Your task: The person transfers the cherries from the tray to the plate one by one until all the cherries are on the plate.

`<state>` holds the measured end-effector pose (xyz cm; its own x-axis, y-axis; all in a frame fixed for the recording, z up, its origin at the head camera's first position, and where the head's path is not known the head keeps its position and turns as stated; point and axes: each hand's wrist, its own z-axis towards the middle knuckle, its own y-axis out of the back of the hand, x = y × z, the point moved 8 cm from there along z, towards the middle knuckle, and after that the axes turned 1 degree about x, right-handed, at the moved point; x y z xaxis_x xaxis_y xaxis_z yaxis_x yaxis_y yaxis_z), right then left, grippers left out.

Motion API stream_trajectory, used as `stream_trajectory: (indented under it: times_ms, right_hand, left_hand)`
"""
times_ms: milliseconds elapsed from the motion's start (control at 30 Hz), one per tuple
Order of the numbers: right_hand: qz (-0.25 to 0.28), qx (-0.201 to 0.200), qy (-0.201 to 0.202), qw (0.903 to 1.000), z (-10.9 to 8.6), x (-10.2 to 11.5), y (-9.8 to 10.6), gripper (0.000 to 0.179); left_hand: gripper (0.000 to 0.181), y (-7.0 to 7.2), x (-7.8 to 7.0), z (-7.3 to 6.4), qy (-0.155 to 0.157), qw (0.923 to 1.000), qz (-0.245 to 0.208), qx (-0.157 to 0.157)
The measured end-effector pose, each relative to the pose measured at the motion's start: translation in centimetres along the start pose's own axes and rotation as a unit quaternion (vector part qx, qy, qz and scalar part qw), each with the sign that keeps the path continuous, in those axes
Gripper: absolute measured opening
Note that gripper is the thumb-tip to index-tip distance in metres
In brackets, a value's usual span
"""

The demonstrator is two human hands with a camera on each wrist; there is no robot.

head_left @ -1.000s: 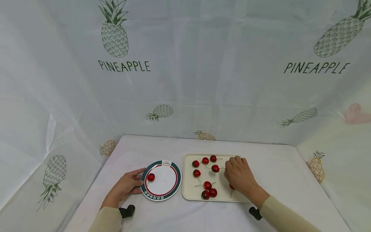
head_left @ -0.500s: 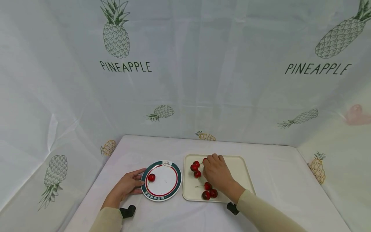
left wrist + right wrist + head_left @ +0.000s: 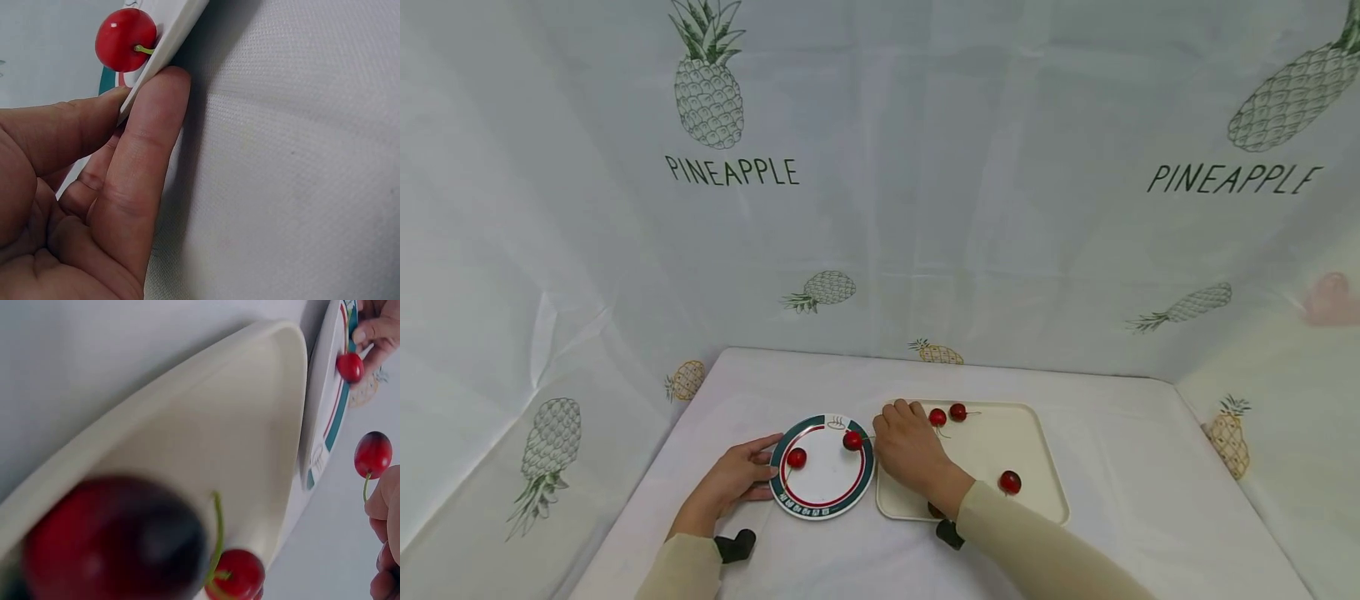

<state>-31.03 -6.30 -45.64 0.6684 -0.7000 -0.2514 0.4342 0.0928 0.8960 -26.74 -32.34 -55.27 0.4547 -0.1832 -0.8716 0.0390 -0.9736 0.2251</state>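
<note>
My left hand [image 3: 733, 477] grips the left rim of a round white plate [image 3: 823, 485] with a green and red border. In the left wrist view its thumb lies on top and a finger [image 3: 134, 156] underneath. One red cherry [image 3: 797, 457] lies on the plate near that hand. My right hand [image 3: 913, 446] pinches the stem of another cherry [image 3: 853, 440], which hangs over the plate's right side. In the right wrist view the held cherry [image 3: 373, 455] dangles from the fingertips, apart from the plate.
Right of the plate is a cream rectangular tray [image 3: 988, 454]. Cherries on it include two at the back [image 3: 937, 417] and one at the right front [image 3: 1010, 482]. My right hand and forearm cover its left part. A pineapple-print cloth [image 3: 962, 208] hangs behind the table.
My right hand has carried the cherry by its stem leftward from the tray to the plate. The left hand keeps its hold on the plate's rim.
</note>
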Motion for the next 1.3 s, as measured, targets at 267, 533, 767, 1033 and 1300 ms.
stream_trajectory:
  times_ms: [267,533,767,1033,1300]
  right_hand:
    - [-0.007,0.044,0.011,0.999,1.9,2.3,-0.8,0.022]
    - [0.002,0.083,0.005,0.9965,3.6,4.1,-2.6,0.024]
    - [-0.007,0.077,0.001,0.997,4.3,5.3,-3.4,0.021]
    - [-0.014,0.08,0.002,0.9967,4.4,6.3,-3.8,0.023]
    - [-0.017,0.086,0.006,0.9961,4.5,7.1,-4.2,0.027]
  left_hand:
    - [0.06,0.0,-0.1,0.2,0.004,1.0,0.0,0.001]
    - [0.059,0.0,-0.2,0.2,-0.001,1.0,-0.001,0.004]
    - [0.059,-0.2,0.0,0.2,-0.006,0.9999,-0.009,0.01]
    - [0.06,-0.3,0.1,0.3,0.003,1.0,-0.006,0.005]
    - [0.06,-0.1,0.1,0.4,0.006,1.0,0.001,0.0]
